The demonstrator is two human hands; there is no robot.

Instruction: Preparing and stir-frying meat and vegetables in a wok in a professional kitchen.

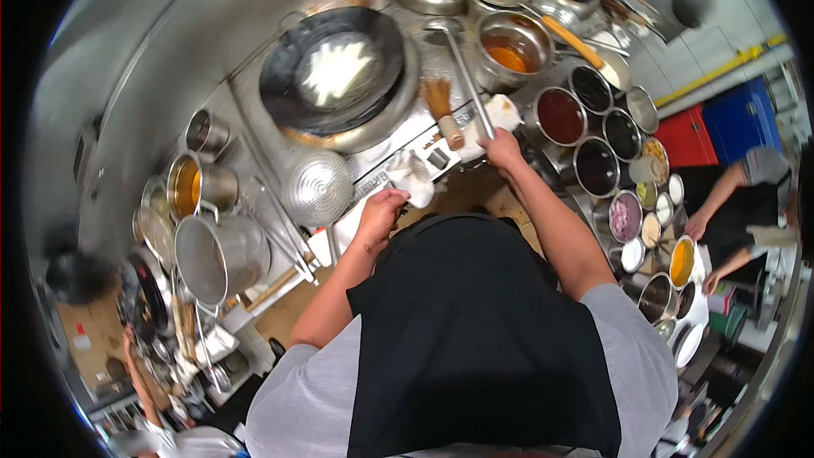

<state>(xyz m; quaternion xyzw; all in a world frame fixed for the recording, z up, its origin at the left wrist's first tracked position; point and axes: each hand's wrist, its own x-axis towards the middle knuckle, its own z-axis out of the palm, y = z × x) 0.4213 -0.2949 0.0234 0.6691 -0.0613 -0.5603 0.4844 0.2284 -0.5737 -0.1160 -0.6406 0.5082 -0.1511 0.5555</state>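
Note:
My right hand (503, 149) grips the long metal handle of a ladle (467, 70), whose head lies between the wok and a steel pot. A white cloth (410, 177) is pinched at its edge by the fingers of my left hand (380, 217), near the front of the stove. Ahead and to the left sits a black wok (280, 86) on a burner. Pale strips of food (337, 73) lie in liquid inside it. Between wok and ladle rests a bamboo wok brush (445, 113). A perforated skimmer (317, 187) lies beside my left hand.
A pot of orange liquid (512, 54) stands beyond the ladle. Several sauce containers (561, 116) line the right side. At left are a large steel pot (222, 259) and a smaller pot (216, 184). Co-workers' arms (722, 194) (141, 375) reach in at both sides.

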